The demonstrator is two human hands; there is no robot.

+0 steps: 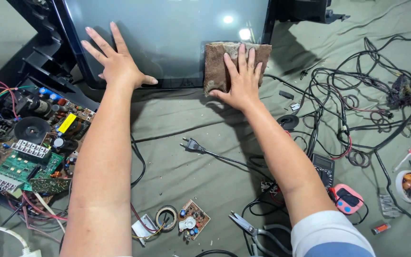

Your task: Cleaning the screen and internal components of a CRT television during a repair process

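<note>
Two bare hands press flat against the glass of a dark screen (pixel 167 38) that stands tilted at the far edge of a grey-green cloth (pixel 191 119) spread over the floor.

Nearest the viewer, well short of the screen, lie a pair of pliers (pixel 246 224), a small brown circuit board (pixel 194 220) and a roll of tape (pixel 166 218). Further on towards the screen, a black plug (pixel 192 145) rests on the cloth with its cord trailing off to the right. Below and left of the screen sits a large green circuit board (pixel 22 164) crowded with parts and coloured wires. Below and right of the screen are a black meter (pixel 323 169), a pink gadget (pixel 347 198) and a tangle of black cables (pixel 357 95).

At the screen itself, the left hand (pixel 115 59) lies open on the glass near the lower left corner, fingers spread wide, with no grip on anything. The right hand (pixel 241 78) lies flat, fingers stretched and close together, on a brown rag (pixel 215 66); it presses the rag down rather than closing a grip around it. The rag sits at the lower right corner of the screen, overlapping the black frame, its lower end just touching the cloth.
</note>
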